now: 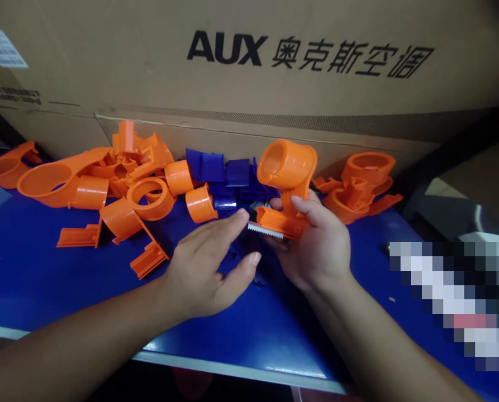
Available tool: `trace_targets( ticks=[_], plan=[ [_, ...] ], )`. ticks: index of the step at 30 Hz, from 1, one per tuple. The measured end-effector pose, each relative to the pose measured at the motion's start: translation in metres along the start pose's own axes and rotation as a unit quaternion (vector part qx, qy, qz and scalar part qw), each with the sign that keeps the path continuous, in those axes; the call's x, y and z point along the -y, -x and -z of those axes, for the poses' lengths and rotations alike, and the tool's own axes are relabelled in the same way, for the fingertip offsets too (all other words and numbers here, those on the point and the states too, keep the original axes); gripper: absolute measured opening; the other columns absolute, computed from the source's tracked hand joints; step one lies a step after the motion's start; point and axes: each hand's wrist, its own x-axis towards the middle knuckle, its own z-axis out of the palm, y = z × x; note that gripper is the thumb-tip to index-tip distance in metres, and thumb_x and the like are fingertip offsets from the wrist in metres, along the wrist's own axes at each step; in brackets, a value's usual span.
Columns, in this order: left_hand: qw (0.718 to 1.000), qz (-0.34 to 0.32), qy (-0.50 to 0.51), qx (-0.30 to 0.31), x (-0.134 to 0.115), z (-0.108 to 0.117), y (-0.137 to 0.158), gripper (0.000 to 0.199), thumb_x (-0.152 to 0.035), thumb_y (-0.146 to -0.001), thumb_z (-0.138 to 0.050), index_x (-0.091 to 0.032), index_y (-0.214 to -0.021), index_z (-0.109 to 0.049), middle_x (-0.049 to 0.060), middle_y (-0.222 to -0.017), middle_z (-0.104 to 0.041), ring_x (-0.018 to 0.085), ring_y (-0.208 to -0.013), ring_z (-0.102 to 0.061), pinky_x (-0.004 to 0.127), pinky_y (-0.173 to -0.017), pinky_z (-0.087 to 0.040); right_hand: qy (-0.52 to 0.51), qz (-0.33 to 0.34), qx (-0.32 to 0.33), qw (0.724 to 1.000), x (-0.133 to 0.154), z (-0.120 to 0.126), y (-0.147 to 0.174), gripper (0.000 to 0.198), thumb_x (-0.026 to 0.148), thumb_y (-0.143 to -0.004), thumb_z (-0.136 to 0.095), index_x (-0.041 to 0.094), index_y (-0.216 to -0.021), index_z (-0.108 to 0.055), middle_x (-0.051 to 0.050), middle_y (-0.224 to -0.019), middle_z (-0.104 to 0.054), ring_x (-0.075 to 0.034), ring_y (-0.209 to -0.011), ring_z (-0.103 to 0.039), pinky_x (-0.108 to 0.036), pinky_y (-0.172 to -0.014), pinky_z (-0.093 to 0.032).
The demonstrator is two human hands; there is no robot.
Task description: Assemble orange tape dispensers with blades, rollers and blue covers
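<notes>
My right hand (322, 240) is closed around an orange plastic tape dispenser (286, 164), its round hub raised and its flat end low in my palm. A metal blade (266, 230) with a toothed edge lies along that flat end. To the left of the blade is my left hand (209, 259), fingers stretched and thumb apart. Its fingertips come close to the blade's left end; whether they touch it I cannot tell. Behind both hands sit dark blue plastic parts (236, 172), partly hidden by my right hand and the dispenser.
Several orange dispenser parts (151, 198) are heaped on the left of the blue tabletop (199, 340). More orange parts (350, 204) stand on the right. A large cardboard box (148, 72) rises along the back. At far right there is a pixelated patch.
</notes>
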Motion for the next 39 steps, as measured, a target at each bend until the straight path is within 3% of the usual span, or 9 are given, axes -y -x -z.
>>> trace_targets(
  ticks=[4,9,15,24,27,31,35,39],
  plan=[
    [0.994,0.035,0.092,0.050,-0.001,-0.004,0.006,0.072,-0.018,-0.094,-0.070,-0.017,-0.163,-0.049,0.019,-0.156,-0.063,0.028,-0.140,-0.068,0.043,-0.114,-0.062,-0.024,-0.017,-0.018,0.999,0.001,0.002,-0.002,0.032,0.037,-0.073,-0.073,0.028,-0.099,-0.058,0.003,-0.082,-0.059,-0.012,-0.052,-0.047,-0.022,-0.039,-0.028],
    [0.980,0.092,0.145,0.102,0.003,-0.008,0.012,0.058,-0.023,-0.093,-0.073,-0.019,-0.150,-0.065,0.022,-0.164,-0.053,0.033,-0.143,-0.064,0.054,-0.119,-0.055,-0.036,-0.021,-0.005,0.999,0.000,0.001,-0.001,0.031,0.037,-0.075,-0.072,0.029,-0.101,-0.059,0.004,-0.080,-0.058,-0.013,-0.054,-0.051,-0.022,-0.038,-0.026],
    [0.985,0.036,0.100,0.136,0.006,-0.004,0.008,0.046,-0.023,-0.096,-0.070,-0.013,-0.140,-0.071,0.028,-0.153,-0.062,0.035,-0.139,-0.067,0.058,-0.117,-0.056,-0.052,-0.052,0.033,0.997,-0.003,-0.002,0.003,0.029,0.039,-0.079,-0.068,0.028,-0.105,-0.060,0.003,-0.079,-0.057,-0.013,-0.053,-0.049,-0.022,-0.038,-0.025],
    [0.990,-0.007,0.023,0.136,0.006,-0.001,0.003,0.039,-0.024,-0.099,-0.067,-0.012,-0.136,-0.071,0.026,-0.145,-0.069,0.032,-0.129,-0.073,0.053,-0.109,-0.063,0.012,0.024,0.016,1.000,-0.004,-0.002,0.002,0.031,0.034,-0.077,-0.070,0.030,-0.105,-0.059,0.004,-0.082,-0.057,-0.014,-0.059,-0.050,-0.025,-0.044,-0.035],
    [0.995,-0.009,0.010,0.095,0.012,0.006,-0.007,0.038,-0.022,-0.098,-0.068,-0.016,-0.135,-0.072,0.020,-0.139,-0.075,0.028,-0.123,-0.077,0.045,-0.107,-0.064,0.025,0.033,0.027,0.999,-0.001,0.002,-0.002,0.030,0.037,-0.078,-0.071,0.030,-0.104,-0.057,0.004,-0.082,-0.058,-0.013,-0.057,-0.050,-0.025,-0.041,-0.031],
    [0.999,0.008,0.011,0.033,0.020,0.012,-0.018,0.036,-0.015,-0.095,-0.068,-0.017,-0.131,-0.073,0.010,-0.111,-0.084,0.019,-0.097,-0.081,0.036,-0.094,-0.066,0.009,0.084,-0.002,0.996,0.017,0.014,-0.017,0.033,0.034,-0.073,-0.072,0.030,-0.100,-0.054,0.004,-0.079,-0.058,-0.013,-0.050,-0.044,-0.025,-0.036,-0.021],
    [0.996,-0.028,0.003,0.086,0.021,0.006,-0.013,0.019,-0.016,-0.096,-0.070,-0.014,-0.113,-0.078,0.009,-0.101,-0.083,0.019,-0.087,-0.078,0.037,-0.087,-0.065,-0.033,0.142,-0.043,0.988,0.041,0.033,-0.033,0.025,0.028,-0.074,-0.070,0.031,-0.095,-0.057,0.003,-0.076,-0.058,-0.013,-0.051,-0.041,-0.027,-0.040,-0.016],
    [0.990,-0.013,-0.013,0.137,0.020,-0.007,-0.015,0.017,-0.020,-0.100,-0.066,-0.014,-0.109,-0.079,0.010,-0.103,-0.083,0.021,-0.090,-0.076,0.040,-0.088,-0.063,-0.058,0.165,-0.053,0.983,0.055,0.045,-0.040,0.023,0.026,-0.073,-0.071,0.031,-0.090,-0.057,0.002,-0.076,-0.056,-0.013,-0.051,-0.042,-0.028,-0.042,-0.015]
  ],
)
